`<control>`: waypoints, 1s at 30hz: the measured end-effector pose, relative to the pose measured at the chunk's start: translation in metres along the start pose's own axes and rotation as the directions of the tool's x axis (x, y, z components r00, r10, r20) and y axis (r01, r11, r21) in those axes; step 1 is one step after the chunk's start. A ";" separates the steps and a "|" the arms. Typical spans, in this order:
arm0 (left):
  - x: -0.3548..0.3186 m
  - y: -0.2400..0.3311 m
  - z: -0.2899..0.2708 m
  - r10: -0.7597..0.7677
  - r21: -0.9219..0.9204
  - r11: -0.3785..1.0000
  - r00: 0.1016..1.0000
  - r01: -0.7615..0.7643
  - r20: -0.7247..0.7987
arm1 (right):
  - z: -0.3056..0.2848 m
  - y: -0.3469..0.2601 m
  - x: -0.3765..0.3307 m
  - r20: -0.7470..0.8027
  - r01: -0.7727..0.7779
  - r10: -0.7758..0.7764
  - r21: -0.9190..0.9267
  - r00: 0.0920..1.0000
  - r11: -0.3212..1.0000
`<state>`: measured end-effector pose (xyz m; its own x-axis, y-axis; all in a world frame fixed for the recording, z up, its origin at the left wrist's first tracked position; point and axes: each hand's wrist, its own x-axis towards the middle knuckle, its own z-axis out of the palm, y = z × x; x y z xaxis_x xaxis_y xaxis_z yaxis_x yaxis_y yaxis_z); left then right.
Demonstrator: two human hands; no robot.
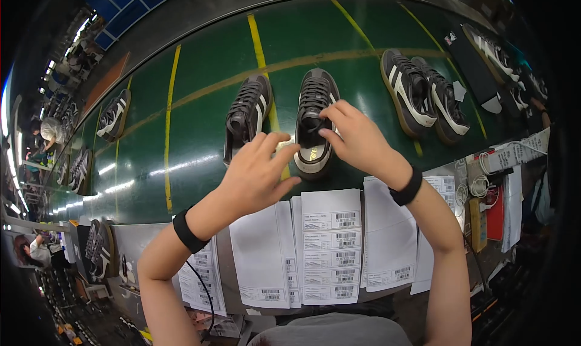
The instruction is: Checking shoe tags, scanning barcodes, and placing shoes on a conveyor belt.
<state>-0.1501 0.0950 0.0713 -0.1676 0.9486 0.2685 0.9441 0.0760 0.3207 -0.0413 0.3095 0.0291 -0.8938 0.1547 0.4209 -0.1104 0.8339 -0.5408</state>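
Sneaker near the front edge of green worktop — left hand spread, right hand half-spread — bare room beyond.

Blue panels stand beyond the green belt; by its near edge, toward the right, I spot coiled white cable and a yellow box.

left wristband wide, black; right wristband matching; grey fabric top.
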 end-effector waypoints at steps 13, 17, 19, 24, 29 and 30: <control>0.073 0.004 0.022 -0.039 -0.409 0.906 0.983 0.110 0.180 | -0.002 0.014 0.032 -0.151 0.015 -0.026 -0.078 0.988 0.997; 0.037 0.049 -0.027 0.053 -0.459 0.886 0.969 0.065 0.241 | -0.033 -0.035 0.014 0.200 0.059 -0.053 -0.020 0.978 0.998; 0.025 0.071 -0.043 0.104 -0.509 0.860 0.964 0.037 0.245 | -0.036 -0.053 -0.004 0.172 0.148 -0.151 0.029 0.973 0.989; 0.021 0.084 -0.049 0.102 -0.539 0.836 0.936 0.102 0.336 | -0.026 -0.039 0.001 0.061 0.080 -0.103 0.306 0.993 0.949; 0.005 0.066 -0.006 0.127 -0.629 0.759 0.986 -0.164 -0.104 | -0.033 -0.025 0.024 0.303 -0.241 0.131 0.359 0.944 0.902; 0.009 0.067 -0.011 0.115 -0.670 0.729 0.990 -0.138 -0.079 | -0.030 -0.021 0.024 0.307 -0.248 0.136 0.363 0.942 0.898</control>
<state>-0.0909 0.1052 0.1052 -0.0797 0.9240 0.3741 0.5213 -0.2812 0.8057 -0.0480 0.3112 0.0724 -0.9903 0.0966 0.0994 -0.0352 0.5185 -0.8543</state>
